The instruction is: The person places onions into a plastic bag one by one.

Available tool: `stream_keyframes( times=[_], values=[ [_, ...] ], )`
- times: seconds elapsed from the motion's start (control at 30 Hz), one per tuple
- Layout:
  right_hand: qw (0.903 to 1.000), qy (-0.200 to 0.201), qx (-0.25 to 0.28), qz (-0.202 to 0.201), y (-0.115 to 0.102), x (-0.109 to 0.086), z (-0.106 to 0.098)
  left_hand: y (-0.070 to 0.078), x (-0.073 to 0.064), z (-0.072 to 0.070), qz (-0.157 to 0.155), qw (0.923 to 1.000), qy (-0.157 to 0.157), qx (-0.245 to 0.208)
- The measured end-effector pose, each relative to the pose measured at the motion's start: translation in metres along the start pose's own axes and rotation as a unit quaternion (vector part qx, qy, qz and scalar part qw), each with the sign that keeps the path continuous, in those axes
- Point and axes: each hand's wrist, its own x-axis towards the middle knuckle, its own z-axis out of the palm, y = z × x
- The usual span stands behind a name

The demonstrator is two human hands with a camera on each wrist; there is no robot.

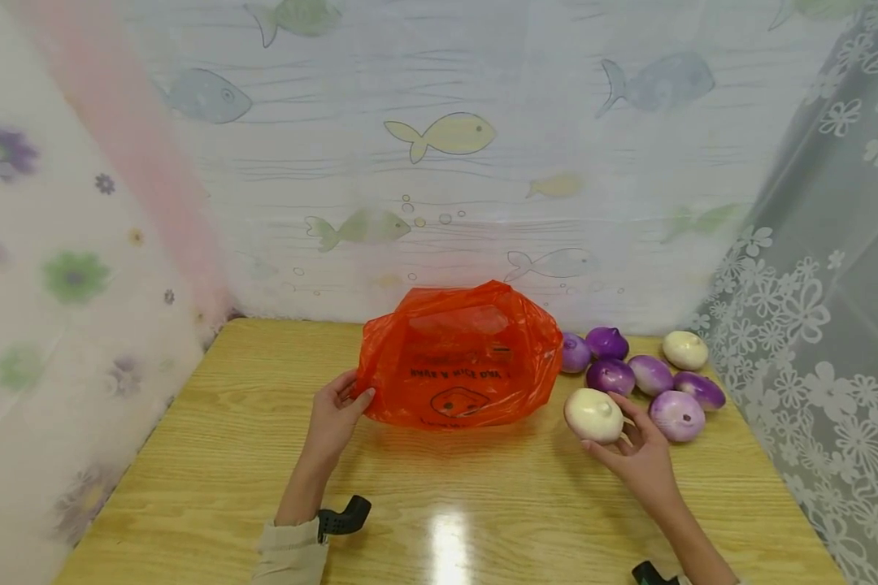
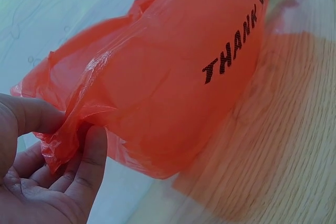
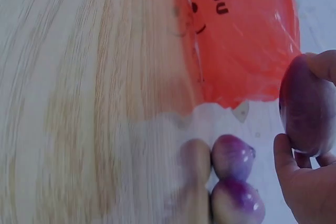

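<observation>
A red plastic bag (image 1: 457, 357) stands on the table, its printed words upside down in the head view. My left hand (image 1: 336, 413) pinches the bag's left edge, and the left wrist view shows the gathered film (image 2: 65, 135) between thumb and fingers. With its thumb and fingers, my right hand (image 1: 640, 455) holds an onion (image 1: 593, 415) just right of the bag. That onion looks pale from above, while its side (image 3: 307, 108) appears purple in the right wrist view. Close behind it lies a dark purple onion (image 1: 609, 378).
Several more onions lie at the right back of the wooden table (image 1: 219, 455), among them a white onion (image 1: 685, 350) and a light purple onion (image 1: 676, 417). A fish-printed curtain (image 1: 439, 187) hangs behind, with a flowered curtain (image 1: 812, 325) at the right.
</observation>
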Motion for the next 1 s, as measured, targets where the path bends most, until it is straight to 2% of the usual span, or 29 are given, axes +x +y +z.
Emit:
stream_keyframes(
  times=[0.37,0.8,1.0],
  values=[
    [0.9982,-0.015,0.027,-0.052,-0.008,0.0,0.019,0.0,-0.004,0.003,-0.005,0.9999,0.001,0.016],
    [0.9948,-0.032,0.055,-0.079,-0.017,0.0,0.035,0.003,-0.006,0.005,-0.001,0.9999,-0.005,0.016],
    [0.9906,-0.05,0.071,-0.105,-0.025,0.004,0.044,0.002,-0.007,0.005,-0.001,0.9998,-0.01,0.016]
  ],
)
